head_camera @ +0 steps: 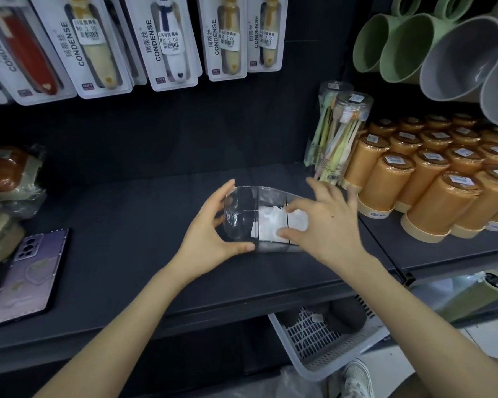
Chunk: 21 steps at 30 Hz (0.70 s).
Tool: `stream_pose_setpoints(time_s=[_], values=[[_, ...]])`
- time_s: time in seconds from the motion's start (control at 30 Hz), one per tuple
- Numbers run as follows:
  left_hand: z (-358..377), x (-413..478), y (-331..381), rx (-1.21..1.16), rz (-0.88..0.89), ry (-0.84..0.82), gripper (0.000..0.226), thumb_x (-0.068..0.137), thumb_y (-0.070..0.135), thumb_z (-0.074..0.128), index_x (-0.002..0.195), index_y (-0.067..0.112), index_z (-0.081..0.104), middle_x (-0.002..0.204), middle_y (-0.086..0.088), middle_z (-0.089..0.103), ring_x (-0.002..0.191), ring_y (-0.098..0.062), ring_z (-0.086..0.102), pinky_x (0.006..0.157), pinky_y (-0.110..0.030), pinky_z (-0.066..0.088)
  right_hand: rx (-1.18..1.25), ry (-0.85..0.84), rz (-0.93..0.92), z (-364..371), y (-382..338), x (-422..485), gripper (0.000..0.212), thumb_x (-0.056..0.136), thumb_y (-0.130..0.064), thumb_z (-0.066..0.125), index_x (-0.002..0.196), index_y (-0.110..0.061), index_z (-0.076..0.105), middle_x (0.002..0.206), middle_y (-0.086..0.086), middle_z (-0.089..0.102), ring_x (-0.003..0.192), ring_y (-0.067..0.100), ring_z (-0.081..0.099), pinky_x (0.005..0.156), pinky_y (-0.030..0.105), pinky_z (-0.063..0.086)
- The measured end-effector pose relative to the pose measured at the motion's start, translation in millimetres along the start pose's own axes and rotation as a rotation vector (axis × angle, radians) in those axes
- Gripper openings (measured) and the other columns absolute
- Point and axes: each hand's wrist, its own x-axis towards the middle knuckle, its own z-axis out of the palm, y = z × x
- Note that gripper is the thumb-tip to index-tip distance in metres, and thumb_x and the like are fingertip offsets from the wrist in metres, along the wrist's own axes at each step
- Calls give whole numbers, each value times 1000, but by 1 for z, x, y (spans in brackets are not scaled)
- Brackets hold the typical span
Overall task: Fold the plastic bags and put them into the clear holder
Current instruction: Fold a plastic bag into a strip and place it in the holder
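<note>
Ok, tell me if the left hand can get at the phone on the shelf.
Probably yes: only bare shelf lies between the left hand and the phone, though it grips the clear holder and must let go first.

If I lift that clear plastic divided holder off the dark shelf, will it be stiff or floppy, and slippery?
The clear plastic divided holder is probably stiff: its walls and dividers look straight in the grip of the left hand. It is likely light, since it holds only white folded plastic bags. Its glossy walls may feel slippery.
</note>
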Motion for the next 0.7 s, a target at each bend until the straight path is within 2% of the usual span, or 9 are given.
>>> stream_pose_setpoints(time_s=[0.07,0.13,0.23,0.33,0.4,0.47,0.57,0.63,0.7], values=[[1,16,-3,-30,-24,-27,106,60,2,88,133,53,29,140,23,40,131,4,40,103,-15,39,88,140,53,-1,12,-13,34,61,-44,86,86,-25,74,127,13,59,114,38,55,101,60,31],[1,37,-5,-54,-57,-69,105,60,-1,87,133,49,30,136,24,42,129,1,44,102,-19,41,157,219,63,1,21,-29,29,61,-35,88,82,-21,74,115,9,65,101,37,61,89,52,40],[1,66,-8,-53,-114,-137,106,62,-2,85,142,39,28,139,11,40,129,-13,46,101,-28,45,268,200,33,7,27,-53,22,65,-27,87,79,-18,73,100,5,67,86,33,63,76,42,44],[3,87,-9,-46,-157,-162,107,67,-4,82,150,28,23,144,3,35,131,-16,42,94,-24,48,338,164,21,13,31,-75,17,70,-26,84,78,-17,72,86,-2,65,76,24,61,64,35,51],[3,93,-10,-14,-178,-128,106,70,-1,81,152,23,18,153,-6,28,134,-16,37,101,-26,44,360,156,23,17,29,-91,15,73,-28,82,76,-19,70,78,-7,63,70,16,59,57,27,49],[1,90,-12,68,-197,-63,104,73,8,82,153,20,16,156,-11,24,141,-21,32,112,-32,33,354,150,-11,24,24,-109,14,75,-32,78,74,-21,70,72,-9,61,63,12,58,51,23,47],[-6,60,-17,313,-194,-19,91,81,27,77,152,18,21,156,-7,28,141,-20,31,112,-25,25,381,68,-52,40,10,-139,22,76,-42,63,66,-23,68,64,-10,60,55,9,58,46,22,48],[-14,26,-21,484,-154,-27,78,88,33,68,151,16,26,154,-6,31,140,-20,31,109,-23,23,362,-32,-77,55,0,-159,29,76,-48,54,63,-27,67,61,-12,60,52,7,57,45,17,43],[-26,-9,-25,610,-117,-45,69,92,37,61,149,13,30,153,-8,34,141,-24,31,115,-31,23,312,-272,-100,72,-12,-176,27,80,-49,56,72,-27,69,69,-11,65,62,9,63,52,20,42]])
